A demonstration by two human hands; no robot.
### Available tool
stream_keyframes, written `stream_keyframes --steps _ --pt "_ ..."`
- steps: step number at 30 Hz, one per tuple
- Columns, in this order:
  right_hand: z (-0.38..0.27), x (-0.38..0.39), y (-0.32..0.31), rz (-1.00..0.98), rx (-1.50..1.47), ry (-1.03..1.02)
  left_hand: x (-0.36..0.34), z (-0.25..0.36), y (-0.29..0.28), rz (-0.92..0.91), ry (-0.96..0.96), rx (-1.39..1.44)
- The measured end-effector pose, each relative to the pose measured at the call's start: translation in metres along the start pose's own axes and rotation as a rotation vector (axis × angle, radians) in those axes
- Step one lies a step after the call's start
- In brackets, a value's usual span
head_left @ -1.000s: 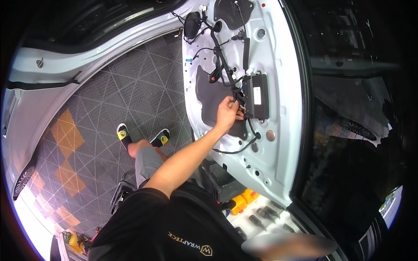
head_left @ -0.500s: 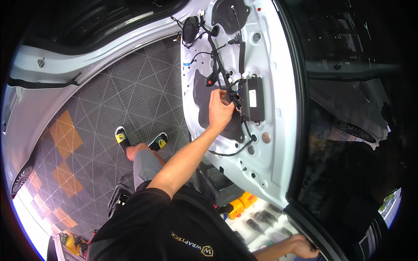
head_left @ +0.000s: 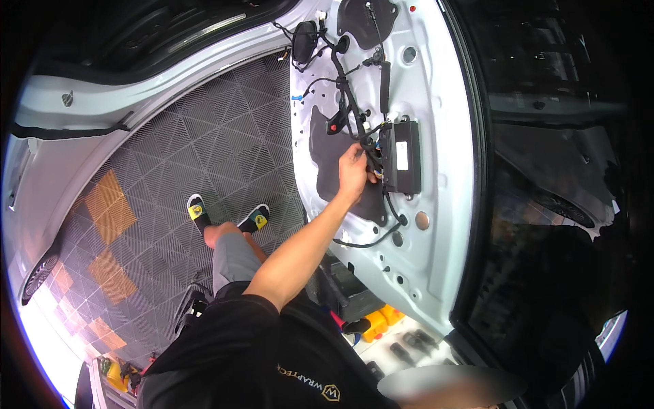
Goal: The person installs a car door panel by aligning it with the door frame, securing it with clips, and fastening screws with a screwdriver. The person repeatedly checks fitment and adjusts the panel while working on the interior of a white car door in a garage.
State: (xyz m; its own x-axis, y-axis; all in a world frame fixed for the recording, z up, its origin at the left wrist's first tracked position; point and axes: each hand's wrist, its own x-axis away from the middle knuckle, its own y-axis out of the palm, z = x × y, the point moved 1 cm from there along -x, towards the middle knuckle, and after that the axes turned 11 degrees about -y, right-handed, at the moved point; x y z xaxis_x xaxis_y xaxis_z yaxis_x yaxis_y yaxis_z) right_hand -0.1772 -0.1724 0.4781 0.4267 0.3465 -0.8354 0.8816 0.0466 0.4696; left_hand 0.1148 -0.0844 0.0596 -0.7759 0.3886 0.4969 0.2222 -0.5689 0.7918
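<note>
My left hand point(head_left: 353, 174) reaches up to the bare inner side of a white car door point(head_left: 432, 262). Its fingers are closed on a black wiring harness point(head_left: 349, 102), right beside the plugs of a flat black control module point(head_left: 409, 170). The fingertips are partly hidden by the wires. Behind the hand lies a dark grey sheet point(head_left: 329, 163) on the door. At the lower right, my right hand point(head_left: 463, 397) is smeared under a grey blurred oval, near the dark window frame; its fingers cannot be made out.
A black speaker-like part point(head_left: 304, 42) hangs by wires at the door's top. The car's body opening point(head_left: 82, 95) curves along the left. Below the door stand a dark box point(head_left: 357, 296), yellow cases point(head_left: 375, 325) and a white surface with several dark tools point(head_left: 402, 351). Patterned tiles point(head_left: 225, 136) cover the floor.
The whole view has shifted slightly, with the door a little farther right. My left hand has turned slightly at the harness. My right hand, seen earlier at the window frame's edge, is now blurred over.
</note>
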Motion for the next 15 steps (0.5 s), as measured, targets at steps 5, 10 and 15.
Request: stream_keyframes --steps 5,10,15 --pt "0.002 0.005 0.005 -0.019 -0.002 0.003 0.018 -0.007 -0.004 -0.158 -0.234 0.37" --pt "0.004 0.003 0.001 -0.037 -0.003 0.011 0.025 0.001 0.01 -0.07 -0.118 0.195" --pt "0.004 0.002 0.0 -0.041 -0.016 -0.002 0.007 0.023 0.017 -0.091 -0.191 0.431"
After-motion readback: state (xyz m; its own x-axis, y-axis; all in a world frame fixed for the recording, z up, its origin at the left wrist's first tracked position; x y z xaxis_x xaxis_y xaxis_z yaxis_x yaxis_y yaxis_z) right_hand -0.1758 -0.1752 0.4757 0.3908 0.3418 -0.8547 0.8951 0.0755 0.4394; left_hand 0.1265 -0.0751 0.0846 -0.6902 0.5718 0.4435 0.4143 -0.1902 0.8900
